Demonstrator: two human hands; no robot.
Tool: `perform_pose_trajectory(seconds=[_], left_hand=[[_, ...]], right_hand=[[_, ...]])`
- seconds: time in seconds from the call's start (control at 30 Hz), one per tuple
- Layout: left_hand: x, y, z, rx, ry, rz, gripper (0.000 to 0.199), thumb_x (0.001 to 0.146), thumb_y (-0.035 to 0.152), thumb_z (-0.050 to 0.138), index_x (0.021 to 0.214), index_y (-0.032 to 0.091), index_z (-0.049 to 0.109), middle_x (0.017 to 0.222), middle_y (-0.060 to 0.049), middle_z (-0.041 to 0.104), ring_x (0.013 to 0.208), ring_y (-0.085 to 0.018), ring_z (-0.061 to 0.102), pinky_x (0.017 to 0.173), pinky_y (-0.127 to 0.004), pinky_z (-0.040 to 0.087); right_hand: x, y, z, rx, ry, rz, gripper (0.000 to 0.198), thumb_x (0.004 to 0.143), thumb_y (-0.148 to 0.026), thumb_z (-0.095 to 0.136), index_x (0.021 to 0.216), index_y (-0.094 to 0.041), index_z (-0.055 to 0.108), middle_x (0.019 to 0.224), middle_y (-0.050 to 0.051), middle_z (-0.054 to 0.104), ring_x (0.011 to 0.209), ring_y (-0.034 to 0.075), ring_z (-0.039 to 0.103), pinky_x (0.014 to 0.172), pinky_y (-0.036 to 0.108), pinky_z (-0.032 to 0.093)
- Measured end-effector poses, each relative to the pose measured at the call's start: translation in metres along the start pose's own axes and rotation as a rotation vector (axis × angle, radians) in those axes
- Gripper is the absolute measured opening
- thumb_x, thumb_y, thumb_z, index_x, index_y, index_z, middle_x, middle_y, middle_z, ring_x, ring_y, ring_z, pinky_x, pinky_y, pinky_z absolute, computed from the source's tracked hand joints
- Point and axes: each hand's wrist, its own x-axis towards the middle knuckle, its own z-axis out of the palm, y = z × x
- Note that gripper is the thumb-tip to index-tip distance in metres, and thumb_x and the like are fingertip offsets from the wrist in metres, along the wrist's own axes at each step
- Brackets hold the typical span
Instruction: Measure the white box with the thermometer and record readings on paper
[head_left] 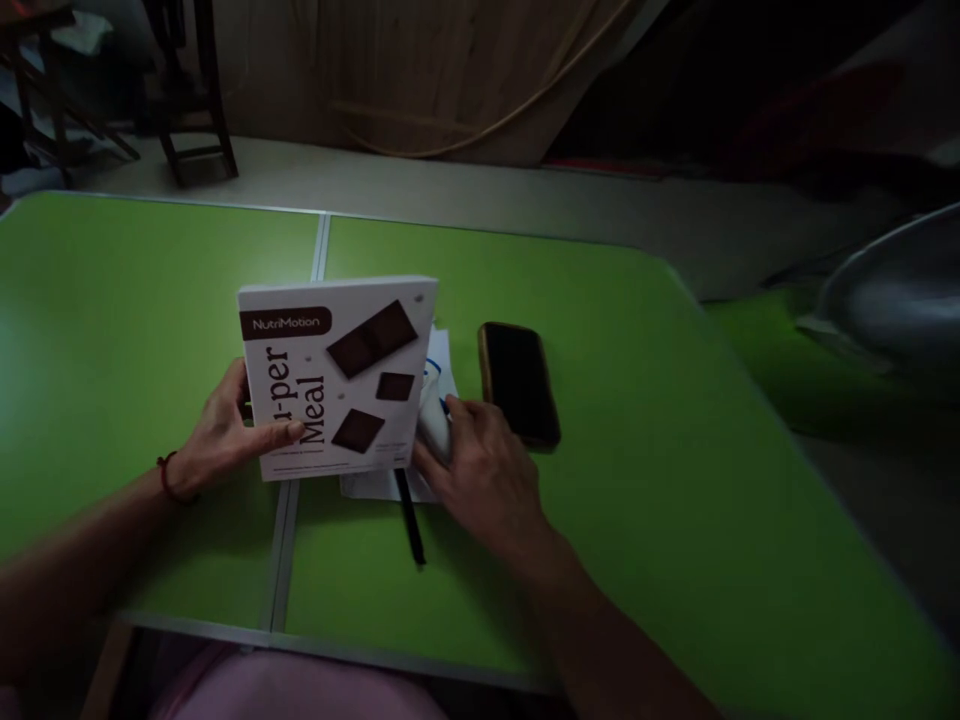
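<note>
**Box in my left hand, white object in my right, over a green table**

My left hand grips a white box by its left side, thumb across the printed front, fingers behind. The box is tipped up facing me, left of the table's middle; its label reads "NutriMotion". I can't tell whether its lower edge touches anything. My right hand is curled narrow around a smooth white object just beside the box's right edge; the box hides part of it, so I can't tell whether the two touch.

To do this well, I judge, the left grip should stay firm but not squeeze the carton, and the thumb should keep off the print. The right wrist should stay loose, minding the black pen and paper below. A phone lies near my right knuckles on the green table.
</note>
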Motion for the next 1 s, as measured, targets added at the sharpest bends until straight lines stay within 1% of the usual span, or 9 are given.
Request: perform_pose_trajectory(seconds=[0.07,0.2,0.27,0.37,0.43,0.57,0.63,0.73,1.0], left_hand=[[0.001,-0.003,-0.002,0.004,-0.029,0.033,0.058,0.08,0.047,0.078,0.119,0.013,0.05,0.115,-0.018,0.07,0.095,-0.03,0.074,0.065,-0.039,0.068],[0.002,-0.004,-0.003,0.013,-0.071,0.097,0.049,0.088,0.045,0.071,0.12,0.013,0.052,0.114,-0.019,0.07,0.092,-0.029,0.075,0.059,-0.033,0.067],[0.001,-0.003,-0.004,0.022,-0.086,0.119,0.046,0.09,0.044,0.069,0.12,0.013,0.052,0.113,-0.018,0.07,0.09,-0.027,0.075,0.058,-0.031,0.066],[-0.001,-0.002,-0.004,0.041,-0.099,0.134,0.047,0.091,0.044,0.067,0.123,0.014,0.051,0.114,-0.017,0.07,0.09,-0.026,0.075,0.06,-0.031,0.067],[-0.002,-0.002,-0.004,0.061,-0.098,0.134,0.05,0.091,0.046,0.068,0.125,0.014,0.05,0.116,-0.017,0.07,0.093,-0.027,0.074,0.062,-0.032,0.067],[-0.002,-0.001,-0.005,0.097,-0.088,0.151,0.055,0.091,0.048,0.067,0.13,0.014,0.048,0.116,-0.018,0.07,0.094,-0.028,0.074,0.061,-0.034,0.068],[-0.002,0.001,-0.005,0.114,-0.085,0.18,0.057,0.091,0.049,0.067,0.131,0.014,0.048,0.116,-0.017,0.07,0.097,-0.03,0.074,0.064,-0.036,0.068],[-0.001,0.001,-0.005,0.099,-0.085,0.206,0.058,0.09,0.049,0.069,0.132,0.015,0.047,0.115,-0.017,0.07,0.099,-0.03,0.073,0.067,-0.037,0.068],[-0.002,-0.002,-0.007,0.082,-0.108,0.186,0.057,0.09,0.046,0.069,0.134,0.017,0.047,0.116,-0.016,0.071,0.094,-0.028,0.075,0.061,-0.031,0.067]], right_hand=[[0.001,0.006,0.007,0.022,-0.051,0.049,0.055,0.096,-0.05,0.048,0.125,-0.005,0.058,0.106,0.026,0.065,0.089,0.034,0.065,0.064,0.044,0.055],[0.006,0.014,0.008,0.158,-0.1,0.15,0.045,0.094,-0.051,0.05,0.112,-0.013,0.065,0.091,0.016,0.067,0.07,0.025,0.063,0.052,0.035,0.048],[0.009,0.013,0.0,0.312,-0.02,0.232,0.045,0.09,-0.055,0.055,0.109,-0.016,0.066,0.088,0.013,0.067,0.068,0.024,0.063,0.05,0.033,0.047],[0.009,0.004,-0.023,0.623,0.157,0.355,0.047,0.086,-0.054,0.062,0.117,-0.019,0.063,0.099,0.013,0.069,0.076,0.026,0.065,0.054,0.035,0.051],[0.007,-0.006,-0.041,0.854,0.176,0.361,0.04,0.087,-0.048,0.063,0.118,-0.023,0.063,0.096,0.011,0.07,0.072,0.024,0.064,0.053,0.034,0.05],[0.009,-0.031,-0.073,1.229,-0.086,0.297,0.021,0.084,-0.038,0.064,0.101,-0.025,0.066,0.079,0.006,0.067,0.063,0.021,0.059,0.049,0.032,0.047],[0.015,-0.043,-0.081,1.347,-0.17,0.325,0.021,0.082,-0.041,0.063,0.092,-0.023,0.066,0.073,0.005,0.063,0.059,0.019,0.054,0.048,0.032,0.045],[0.025,-0.057,-0.08,1.442,-0.286,0.412,0.027,0.08,-0.047,0.062,0.085,-0.02,0.065,0.07,0.006,0.06,0.058,0.018,0.051,0.048,0.032,0.043],[0.017,-0.069,-0.047,1.493,-0.278,0.46,0.028,0.083,-0.048,0.06,0.09,-0.021,0.063,0.074,0.003,0.056,0.064,0.017,0.048,0.055,0.031,0.043]])
